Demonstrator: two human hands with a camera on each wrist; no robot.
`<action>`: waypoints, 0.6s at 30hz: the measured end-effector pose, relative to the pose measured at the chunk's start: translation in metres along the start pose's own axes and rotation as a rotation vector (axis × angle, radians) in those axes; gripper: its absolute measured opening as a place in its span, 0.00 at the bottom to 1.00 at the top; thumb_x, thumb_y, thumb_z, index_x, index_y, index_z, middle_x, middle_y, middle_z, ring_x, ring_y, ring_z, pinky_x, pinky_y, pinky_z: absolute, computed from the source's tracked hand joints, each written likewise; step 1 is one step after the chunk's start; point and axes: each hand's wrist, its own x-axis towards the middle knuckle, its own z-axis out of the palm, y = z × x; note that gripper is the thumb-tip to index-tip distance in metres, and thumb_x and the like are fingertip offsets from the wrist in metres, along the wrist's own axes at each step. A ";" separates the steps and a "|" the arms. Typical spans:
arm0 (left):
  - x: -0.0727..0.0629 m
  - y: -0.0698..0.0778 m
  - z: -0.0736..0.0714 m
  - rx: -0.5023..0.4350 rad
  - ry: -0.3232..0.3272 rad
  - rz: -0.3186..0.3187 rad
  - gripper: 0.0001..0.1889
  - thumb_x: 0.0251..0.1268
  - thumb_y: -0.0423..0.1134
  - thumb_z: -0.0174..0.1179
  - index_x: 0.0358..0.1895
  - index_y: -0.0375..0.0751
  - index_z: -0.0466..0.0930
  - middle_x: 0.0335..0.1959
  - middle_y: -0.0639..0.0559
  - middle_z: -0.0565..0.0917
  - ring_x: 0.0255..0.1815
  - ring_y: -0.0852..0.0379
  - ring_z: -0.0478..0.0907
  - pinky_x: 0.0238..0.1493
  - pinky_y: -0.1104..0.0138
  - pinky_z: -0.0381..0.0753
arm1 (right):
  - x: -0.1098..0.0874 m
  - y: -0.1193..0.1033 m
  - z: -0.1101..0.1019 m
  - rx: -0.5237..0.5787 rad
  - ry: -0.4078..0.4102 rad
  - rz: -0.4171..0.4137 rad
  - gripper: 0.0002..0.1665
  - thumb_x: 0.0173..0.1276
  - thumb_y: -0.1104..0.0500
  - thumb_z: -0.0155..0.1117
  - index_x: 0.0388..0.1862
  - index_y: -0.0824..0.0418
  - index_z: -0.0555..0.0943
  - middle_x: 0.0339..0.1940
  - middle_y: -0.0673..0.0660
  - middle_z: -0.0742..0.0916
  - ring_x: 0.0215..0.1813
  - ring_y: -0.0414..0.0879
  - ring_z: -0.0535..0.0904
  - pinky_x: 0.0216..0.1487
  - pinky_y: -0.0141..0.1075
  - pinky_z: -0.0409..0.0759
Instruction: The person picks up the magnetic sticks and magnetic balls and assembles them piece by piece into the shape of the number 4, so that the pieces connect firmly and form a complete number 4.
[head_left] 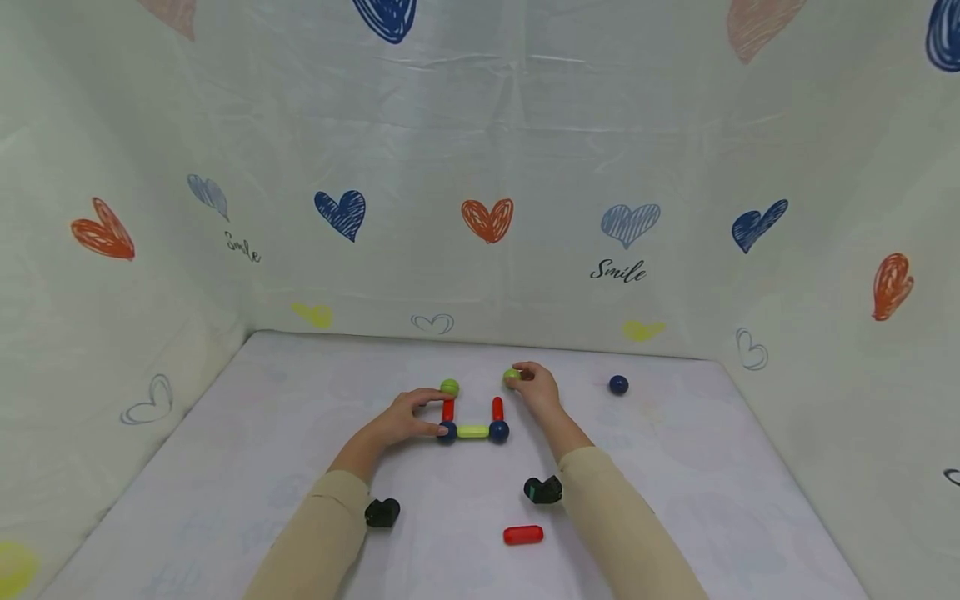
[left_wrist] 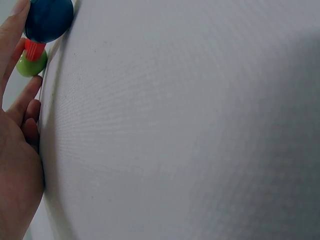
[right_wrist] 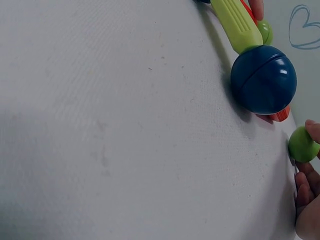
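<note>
A U-shaped ball-and-rod frame lies on the table. A yellow-green rod (head_left: 473, 432) joins a left blue ball (head_left: 447, 432) to a right blue ball (head_left: 498, 431). One red rod (head_left: 448, 410) runs from the left ball to a green ball (head_left: 450, 387); another red rod (head_left: 498, 408) extends from the right ball with its far end free. My left hand (head_left: 405, 417) holds the frame's left side, thumb at the blue ball and a finger by the green ball. Just beyond the free rod end, my right hand (head_left: 538, 388) pinches a second green ball (right_wrist: 302, 145), apart from the rod.
A loose blue ball (head_left: 618, 384) sits at the back right of the table. Nearer the front lies a loose red rod (head_left: 523, 535). Black wrist cameras (head_left: 382, 512) show at both sleeves. A heart-printed curtain (head_left: 487, 283) hangs behind the table's back edge.
</note>
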 end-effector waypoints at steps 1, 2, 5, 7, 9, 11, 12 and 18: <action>0.000 0.000 0.000 0.009 0.001 -0.001 0.31 0.54 0.44 0.74 0.63 0.50 0.77 0.69 0.43 0.69 0.70 0.38 0.60 0.67 0.42 0.60 | 0.000 0.000 0.000 0.004 0.002 0.001 0.21 0.61 0.60 0.70 0.53 0.64 0.82 0.51 0.63 0.81 0.54 0.56 0.75 0.54 0.46 0.76; 0.000 0.000 0.000 0.012 0.001 -0.006 0.31 0.54 0.44 0.74 0.63 0.51 0.77 0.69 0.43 0.69 0.70 0.38 0.60 0.67 0.42 0.60 | -0.001 0.000 0.000 0.006 0.003 0.000 0.21 0.61 0.61 0.70 0.53 0.65 0.82 0.51 0.63 0.81 0.54 0.57 0.75 0.54 0.46 0.75; 0.000 0.001 0.000 0.019 0.003 -0.013 0.30 0.54 0.43 0.74 0.63 0.51 0.77 0.69 0.43 0.69 0.70 0.38 0.61 0.67 0.42 0.60 | -0.002 -0.001 0.000 0.014 0.004 0.000 0.21 0.61 0.61 0.70 0.53 0.65 0.82 0.50 0.63 0.81 0.54 0.56 0.75 0.54 0.46 0.75; 0.000 0.001 0.000 0.015 0.003 -0.015 0.30 0.54 0.43 0.74 0.63 0.51 0.77 0.69 0.44 0.69 0.70 0.39 0.60 0.67 0.42 0.60 | -0.002 -0.001 0.000 0.015 0.001 0.001 0.21 0.62 0.60 0.70 0.53 0.65 0.82 0.51 0.63 0.81 0.54 0.56 0.75 0.54 0.46 0.76; 0.000 0.001 0.000 0.010 0.003 -0.014 0.30 0.54 0.43 0.73 0.64 0.51 0.77 0.69 0.44 0.69 0.70 0.39 0.60 0.67 0.42 0.59 | -0.002 -0.001 -0.001 0.023 -0.005 0.007 0.21 0.62 0.60 0.70 0.54 0.64 0.82 0.51 0.62 0.81 0.54 0.56 0.75 0.54 0.45 0.76; 0.001 0.001 0.001 0.012 0.005 -0.007 0.31 0.54 0.43 0.73 0.64 0.51 0.77 0.69 0.43 0.69 0.70 0.39 0.60 0.67 0.42 0.60 | -0.002 -0.001 -0.001 0.039 -0.016 0.009 0.20 0.63 0.60 0.69 0.54 0.64 0.81 0.52 0.62 0.81 0.54 0.55 0.75 0.53 0.45 0.76; 0.001 0.000 0.001 0.012 0.006 -0.007 0.31 0.54 0.43 0.74 0.64 0.51 0.77 0.69 0.44 0.69 0.70 0.39 0.60 0.67 0.42 0.60 | -0.003 -0.002 -0.001 0.046 -0.019 0.007 0.20 0.63 0.60 0.69 0.54 0.64 0.81 0.52 0.62 0.81 0.54 0.55 0.75 0.53 0.45 0.77; 0.002 -0.001 0.001 0.016 0.010 -0.006 0.31 0.53 0.43 0.74 0.63 0.52 0.77 0.69 0.45 0.70 0.68 0.40 0.63 0.66 0.43 0.62 | -0.006 -0.002 0.001 0.105 -0.065 -0.032 0.21 0.62 0.60 0.70 0.54 0.64 0.82 0.50 0.60 0.81 0.53 0.54 0.75 0.53 0.44 0.77</action>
